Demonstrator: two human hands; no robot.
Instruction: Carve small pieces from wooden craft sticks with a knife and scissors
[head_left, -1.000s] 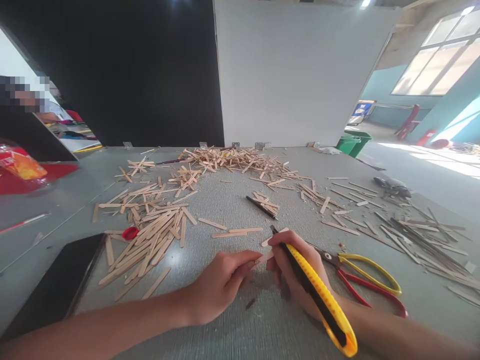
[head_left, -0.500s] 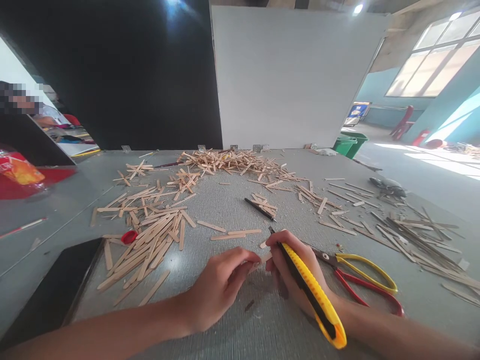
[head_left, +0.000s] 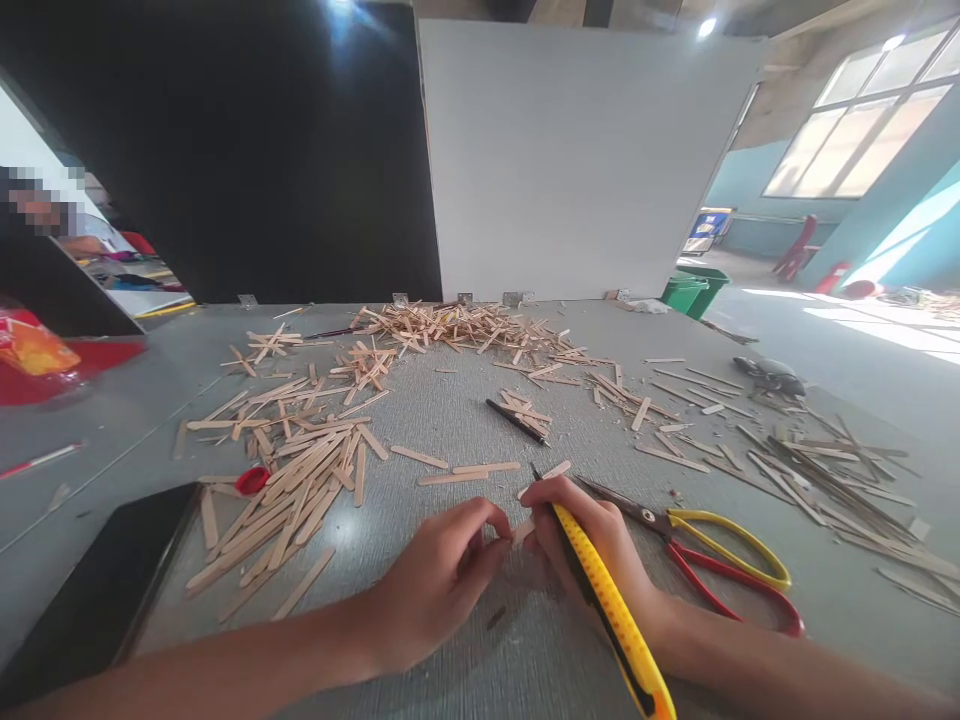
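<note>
No text is legible; the distant blue board (head_left: 712,223) bears pale marks, possibly lettering.

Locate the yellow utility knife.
In the head view, the yellow utility knife is in the right hand, low and right of centre, left of the scissors.

the utility knife (head_left: 600,590) is yellow and black.
</note>
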